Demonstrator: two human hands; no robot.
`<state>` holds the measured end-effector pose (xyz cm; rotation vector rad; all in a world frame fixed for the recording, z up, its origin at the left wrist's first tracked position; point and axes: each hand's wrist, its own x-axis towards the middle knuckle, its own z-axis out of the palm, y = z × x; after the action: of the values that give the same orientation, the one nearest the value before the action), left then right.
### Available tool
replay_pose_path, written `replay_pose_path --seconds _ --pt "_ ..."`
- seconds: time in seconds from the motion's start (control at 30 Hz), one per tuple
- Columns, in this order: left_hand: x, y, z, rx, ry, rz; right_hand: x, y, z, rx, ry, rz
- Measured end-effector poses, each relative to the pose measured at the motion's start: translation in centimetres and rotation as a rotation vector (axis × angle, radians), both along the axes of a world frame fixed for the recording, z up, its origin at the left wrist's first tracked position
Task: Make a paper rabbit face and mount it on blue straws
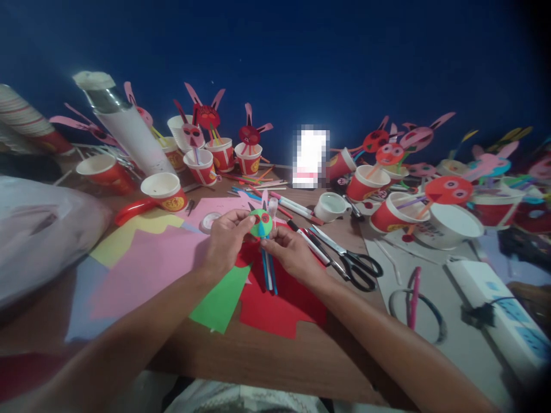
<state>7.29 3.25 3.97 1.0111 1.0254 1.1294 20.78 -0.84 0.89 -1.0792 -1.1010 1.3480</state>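
A round green paper face (260,223) with red eyes, a blue nose and pink ears is held up over the middle of the table. Blue and white sticks (269,269) hang down from it. My left hand (228,238) pinches the left edge of the face between thumb and fingers. On the other side, my right hand (287,248) has its thumb and fingers closed at the top of the sticks, just under the face. Red paper (273,318) and green paper (221,301) lie below the hands.
Scissors (353,261) and markers (310,244) lie right of my hands. Pink paper (150,269) spreads at the left beside a plastic bag (38,229). Red cups (200,172) with paper rabbit faces stand behind. A power strip (495,310) is at the right.
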Motion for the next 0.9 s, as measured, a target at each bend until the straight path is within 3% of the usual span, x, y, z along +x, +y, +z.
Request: replay_pose_path --seconds 0.2,0.33,0.6,0.9 --pt "-0.1 -0.2 0.3 0.005 0.008 -0.024 -0.2 -0.2 -0.1 0.045 -0.008 -0.034" --pt "-0.1 -0.3 0.4 0.002 -0.014 -0.118 -0.3 -0.3 -0.3 0.073 -0.023 -0.037" --pt "-0.1 0.0 -0.8 -0.067 0.001 -0.122 -0.1 -0.2 -0.6 0.096 -0.130 -0.052" --pt "-0.2 0.4 -0.1 -0.129 -0.146 -0.263 -0.2 -0.2 -0.1 0.088 -0.006 -0.073"
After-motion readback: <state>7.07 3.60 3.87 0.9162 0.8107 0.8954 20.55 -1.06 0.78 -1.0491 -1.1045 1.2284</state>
